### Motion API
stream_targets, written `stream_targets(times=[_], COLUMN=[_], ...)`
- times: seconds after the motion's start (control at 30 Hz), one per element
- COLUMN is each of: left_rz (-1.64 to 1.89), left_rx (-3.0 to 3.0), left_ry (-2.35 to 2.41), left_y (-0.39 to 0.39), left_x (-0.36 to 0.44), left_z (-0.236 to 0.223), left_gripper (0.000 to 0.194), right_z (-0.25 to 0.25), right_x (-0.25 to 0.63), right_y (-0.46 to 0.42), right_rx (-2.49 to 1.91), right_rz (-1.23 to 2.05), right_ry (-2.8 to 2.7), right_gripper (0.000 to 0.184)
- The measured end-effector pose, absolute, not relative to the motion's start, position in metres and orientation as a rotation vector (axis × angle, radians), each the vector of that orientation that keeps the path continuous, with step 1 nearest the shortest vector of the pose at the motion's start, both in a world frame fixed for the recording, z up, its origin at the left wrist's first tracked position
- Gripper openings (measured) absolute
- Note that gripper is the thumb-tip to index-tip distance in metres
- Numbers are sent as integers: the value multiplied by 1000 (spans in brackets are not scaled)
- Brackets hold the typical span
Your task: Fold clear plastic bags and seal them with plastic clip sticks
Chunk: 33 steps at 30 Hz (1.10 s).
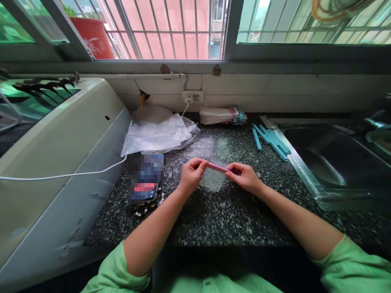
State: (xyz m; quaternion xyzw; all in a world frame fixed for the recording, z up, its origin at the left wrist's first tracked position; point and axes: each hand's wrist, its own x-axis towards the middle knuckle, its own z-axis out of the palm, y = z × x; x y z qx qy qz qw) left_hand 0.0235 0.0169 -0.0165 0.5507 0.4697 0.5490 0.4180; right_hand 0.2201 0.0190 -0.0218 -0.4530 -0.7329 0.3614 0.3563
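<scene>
Over the middle of the counter, my left hand and my right hand are both closed on a narrow pink bag-sealing clip. My left thumb and fingers pinch its left end, and my right thumb and fingers pinch the other end. The clip slopes slightly down to the right. Clear plastic, apparently a small bag, shows around the clip between my hands; its outline is hard to make out. Several light-blue bag-sealing clips lie loose to the right, beside the sink.
Clear plastic bags are piled at the back left. A bundle of packed bags with pink and blue clips lies by the wall. A phone rests left of my hands. A sink is at right, a cream appliance at left.
</scene>
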Motion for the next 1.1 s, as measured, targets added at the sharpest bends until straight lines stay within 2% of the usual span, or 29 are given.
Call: stream_targets(times=[0.57, 0.87, 1.1], left_rz=[993, 1126, 1198], left_rx=[1494, 1220, 1168], left_ry=[1194, 1025, 966], left_y=[20, 17, 15], left_x=[23, 27, 29], left_z=[-23, -17, -11], left_gripper=[26, 35, 34], right_z=[-19, -20, -32], right_x=[224, 219, 215], right_y=[23, 20, 21], right_rx=[-1237, -1152, -1172], right_rz=[771, 919, 1075], right_ry=[-1657, -1847, -1865], right_gripper=[25, 19, 20])
